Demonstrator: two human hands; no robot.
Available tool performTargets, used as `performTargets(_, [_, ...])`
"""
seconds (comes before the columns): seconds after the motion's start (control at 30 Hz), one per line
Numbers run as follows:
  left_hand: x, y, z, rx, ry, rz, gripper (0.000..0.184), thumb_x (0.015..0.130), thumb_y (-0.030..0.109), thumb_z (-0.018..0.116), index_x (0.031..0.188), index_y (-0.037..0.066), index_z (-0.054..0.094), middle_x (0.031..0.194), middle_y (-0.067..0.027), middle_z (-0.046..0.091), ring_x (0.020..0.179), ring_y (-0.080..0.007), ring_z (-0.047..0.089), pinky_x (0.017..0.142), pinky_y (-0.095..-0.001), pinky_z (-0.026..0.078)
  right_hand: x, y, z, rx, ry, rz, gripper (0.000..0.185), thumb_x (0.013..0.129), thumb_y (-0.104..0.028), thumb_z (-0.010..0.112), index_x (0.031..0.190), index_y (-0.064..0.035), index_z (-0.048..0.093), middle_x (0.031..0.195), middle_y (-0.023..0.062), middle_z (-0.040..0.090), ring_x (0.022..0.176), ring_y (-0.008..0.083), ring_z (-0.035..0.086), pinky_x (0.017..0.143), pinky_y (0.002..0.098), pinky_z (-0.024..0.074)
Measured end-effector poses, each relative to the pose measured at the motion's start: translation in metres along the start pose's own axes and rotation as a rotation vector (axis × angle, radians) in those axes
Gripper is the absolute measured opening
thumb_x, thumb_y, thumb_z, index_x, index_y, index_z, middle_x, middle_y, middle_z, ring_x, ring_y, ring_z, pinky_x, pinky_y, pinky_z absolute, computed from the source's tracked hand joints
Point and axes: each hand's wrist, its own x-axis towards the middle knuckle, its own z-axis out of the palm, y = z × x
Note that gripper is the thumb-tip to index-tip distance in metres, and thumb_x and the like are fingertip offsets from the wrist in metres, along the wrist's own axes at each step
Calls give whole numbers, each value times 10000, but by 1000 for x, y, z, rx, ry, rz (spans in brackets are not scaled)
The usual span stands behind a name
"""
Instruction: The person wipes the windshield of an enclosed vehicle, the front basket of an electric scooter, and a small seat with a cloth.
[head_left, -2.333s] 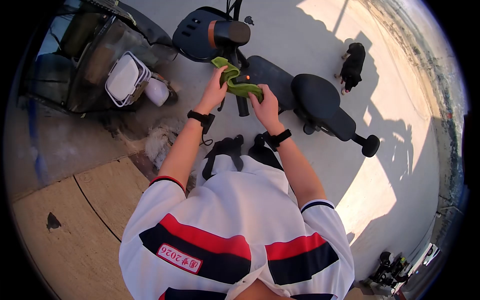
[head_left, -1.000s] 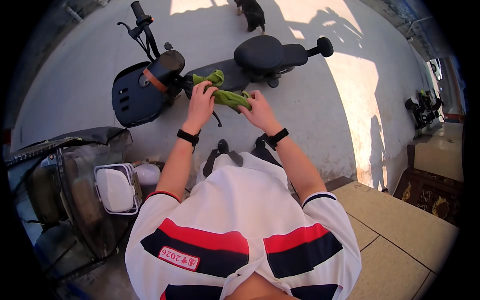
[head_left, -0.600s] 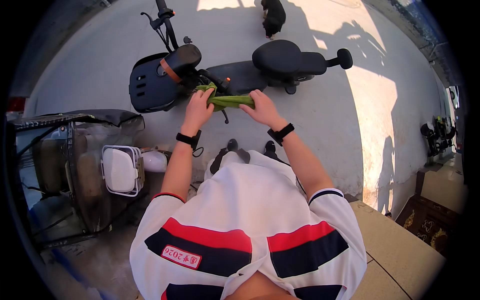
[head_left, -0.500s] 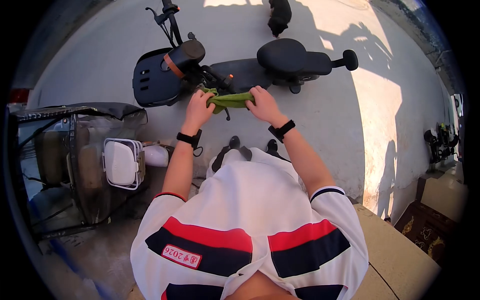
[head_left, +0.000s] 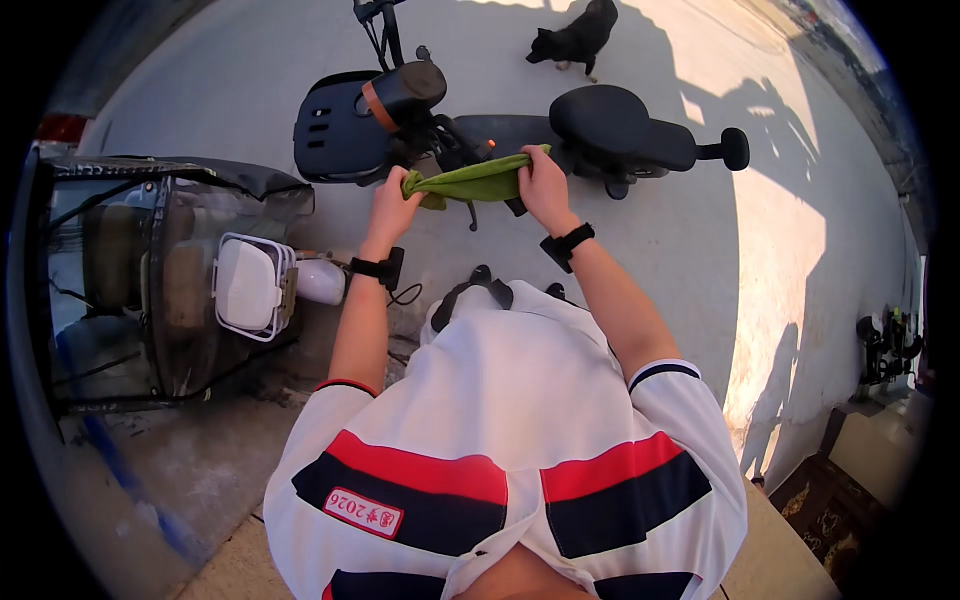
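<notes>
A green cloth is stretched between my two hands in the head view. My left hand is closed on its left end, where the cloth bunches up. The right end is gripped by my right hand, a little higher in the picture. Just beyond the cloth stands a dark scooter, with its black seat to the right and a dark front basket to the left. Black bands circle both wrists.
A covered vehicle with clear panels stands at the left, beside a white folding seat. A black dog is on the concrete at the top. Another parked two-wheeler is at the far right.
My hands have moved apart, and the cloth, bunched before, is now spread wider with its right end raised. The view has turned, and the dog now faces left.
</notes>
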Motion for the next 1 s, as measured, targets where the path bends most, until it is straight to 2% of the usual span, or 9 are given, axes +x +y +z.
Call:
performTargets(0.07, [1,-1,-8,-41,78,-37,362,836,91,733,1123,68,514,967,-198,661,923,-433,635,759,-464,501,2,-8,11,72,-2,-45,393,882,-133,651,1244,-33,532,1180,223,619,1016,408,631,843,462,521])
performTargets(0.23, [21,-12,-9,-38,231,163,455,864,8,627,1289,61,473,1111,-208,617,1050,-406,608,908,-429,483,2,-13,41,57,-34,-119,638,863,-185,714,1403,-52,403,1185,231,635,1082,431,617,884,465,522])
performTargets(0.4, [45,4,16,-114,170,223,491,852,-29,583,1326,26,465,1283,-207,544,1223,-383,522,1022,-425,425,-5,-23,23,40,-193,3,662,849,-130,704,1431,-61,396,1190,252,633,1044,450,626,883,471,521])
performTargets(0.43, [49,7,24,-143,145,272,495,845,-23,582,1324,22,467,1275,-206,546,1224,-390,511,1032,-435,415,-8,-26,18,43,-229,47,666,845,-119,702,1434,-63,397,1180,257,635,1036,453,628,884,472,521])
performTargets(0.53, [58,18,41,-201,62,399,508,825,-9,587,1320,25,478,1268,-199,549,1254,-393,478,1071,-450,387,-19,-24,15,7,-189,61,610,844,-78,692,1405,-84,453,1131,238,664,1048,441,629,900,446,514])
performTargets(0.73, [66,27,39,-64,49,598,463,815,-23,584,1271,38,530,1251,-172,574,1223,-384,514,1051,-439,419,-38,-23,-3,75,-131,123,461,814,-28,669,1265,-52,575,1053,229,678,954,418,652,820,428,528])
performTargets(0.83, [64,37,42,-133,-99,634,411,808,-35,578,1213,39,574,1215,-162,597,1223,-379,515,1053,-437,422,-48,-11,-6,47,-85,120,420,779,-49,688,1189,-31,599,998,214,680,920,411,651,821,448,535])
performTargets(0.93, [62,47,54,-154,-166,698,370,801,-45,578,1159,43,607,1176,-155,614,1221,-371,519,1050,-429,426,-56,-8,-9,8,43,77,386,769,-58,686,1148,-30,615,1004,190,675,923,390,642,819,441,530])
performTargets(1.0, [57,52,56,-128,-166,713,356,800,-57,581,1142,38,612,1183,-145,617,1237,-362,514,1056,-429,417,-62,-16,-15,-46,26,44,387,778,-85,696,1152,-33,613,1055,173,665,961,379,633,837,439,523])
